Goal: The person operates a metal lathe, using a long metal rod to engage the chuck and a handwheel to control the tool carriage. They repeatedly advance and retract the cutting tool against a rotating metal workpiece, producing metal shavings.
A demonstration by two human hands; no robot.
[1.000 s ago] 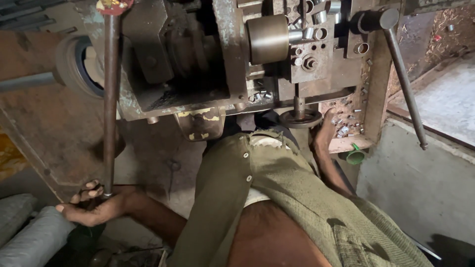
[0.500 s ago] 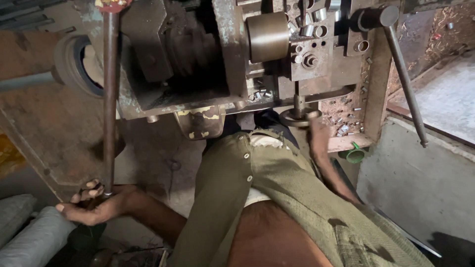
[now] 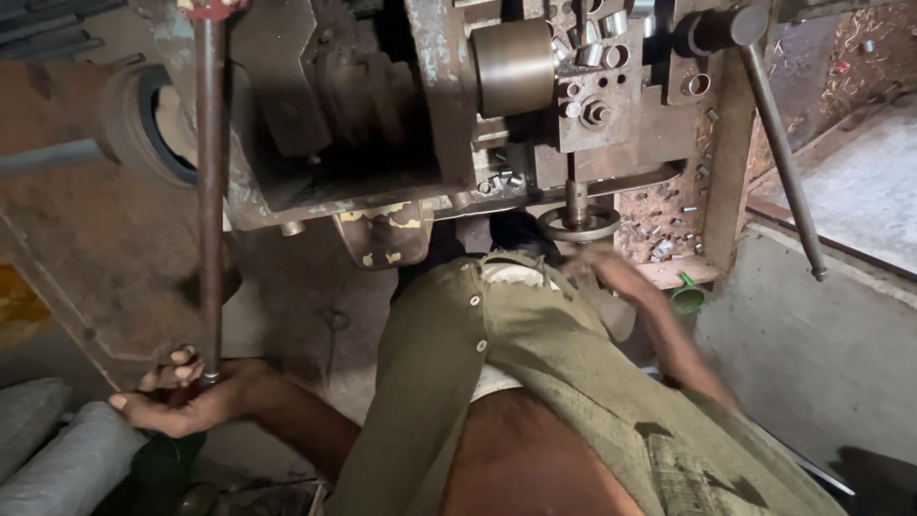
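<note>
Head view: left hand (image 3: 186, 397) clamped on lever (image 3: 209, 191); right hand (image 3: 597, 268) blurred, grip unclear.

A metalworking workshop: a heavy, grimy grey steel press machine (image 3: 449, 124) with chipped paint fills the view, small cut metal pieces (image 3: 659, 239) litter its rusty ledge, and long steel lever rods (image 3: 208, 191) hang from it above stained concrete floor (image 3: 315, 315).

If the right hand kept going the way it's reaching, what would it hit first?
Probably the metal ring under the machine's vertical spindle; the right hand is blurred just below it, so depth is uncertain.
</note>
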